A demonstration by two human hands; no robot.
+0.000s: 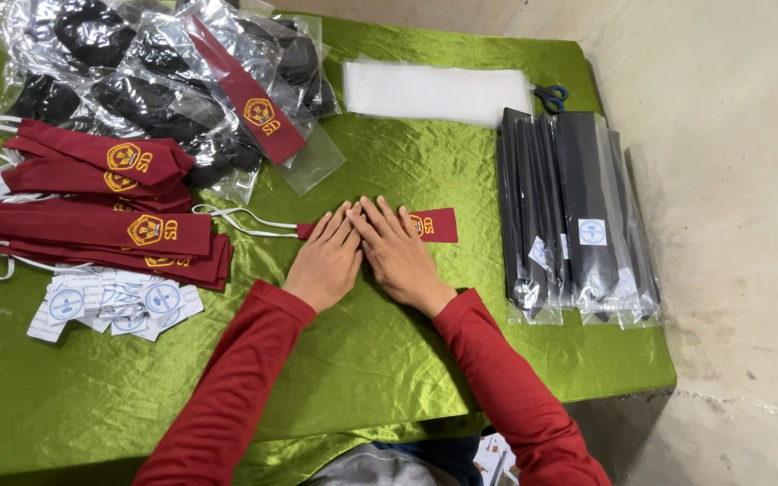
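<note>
On the green-covered worktop (389,351), a stack of maroon ties (101,225) with gold crests lies far left, small paper tags (114,301) just below it. At the middle, the left hand (326,261) and right hand (398,252) lie flat, fingers stretched out, side by side and touching, pressing down on a single maroon tie (434,225) whose white elastic (240,220) trails leftward. Bagged black ties (574,216) sit well to the right, with blue scissors (551,94) beyond them.

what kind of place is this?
Probably a small garment packing workspace. On the shiny green cloth-covered table, both hands press flat on a maroon embroidered necktie, beside a stack of maroon ties, bagged black ties and round paper tags.
</note>
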